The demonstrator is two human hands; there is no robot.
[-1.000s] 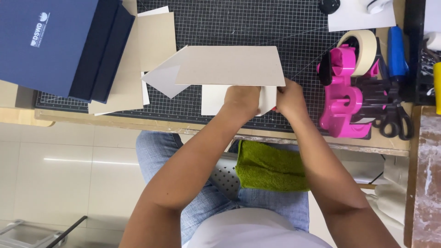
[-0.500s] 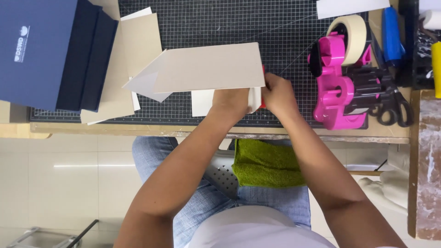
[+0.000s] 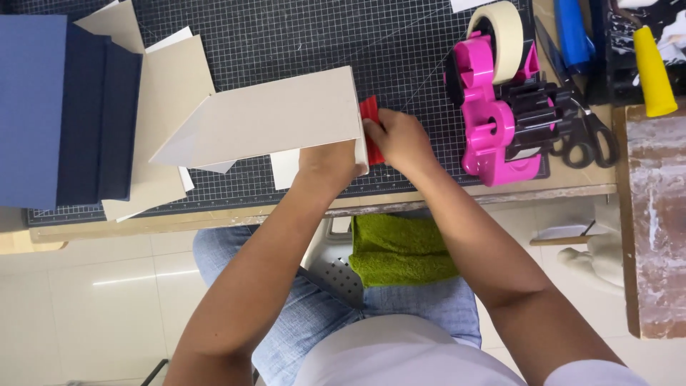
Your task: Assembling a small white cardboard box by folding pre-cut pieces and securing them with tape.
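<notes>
Now showing beside the right hand (image 3: 400,139): red tool (image 3: 371,129), hidden a second ago

Left hand (image 3: 330,166) clamped on grey board (image 3: 268,118) at its right edge, held above black cutting mat (image 3: 286,36); right hand's fingers curled around red tool, pressed against board's edge; pink tape dispenser (image 3: 493,114) just right

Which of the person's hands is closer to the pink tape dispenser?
Right. The right hand lies just left of the pink tape dispenser, pressing a red tool; the left hand is farther off, holding the grey board.
</notes>
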